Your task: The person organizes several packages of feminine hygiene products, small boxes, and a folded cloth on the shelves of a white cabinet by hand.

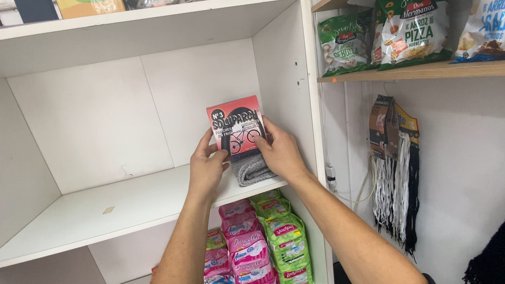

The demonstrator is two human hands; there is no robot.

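**Carded pack held upright at the right end of the white shelf**

The carded pack [238, 130], a red and black card with a bicycle drawing and a grey folded cloth [251, 168] hanging under it, is held between both hands above the white shelf [108, 213]. The left hand [206, 166] is clamped on its left lower edge, with the thumb in front of the card. The right hand [278, 149] is clamped on its right edge, with the fingers lying over the front. The pack stands upright and faces the camera, its long axis is vertical, and the grey cloth touches the shelf board or is just above it; which of the two cannot be told. Both hands are equally near to it, one on each side.

Below the arms, on the lower shelf, soft pink packs [246, 256] and green packs [287, 244] stand in rows. The pack itself is at the right end of the middle shelf, just beside the white side wall [285, 67] of the cabinet. On the board to the left lies only a small scrap of tape [108, 210].

Further to the right, black and white laces [394, 191] hang on the wall, and above them green snack bags [411, 24] stand on a wooden shelf [439, 71].
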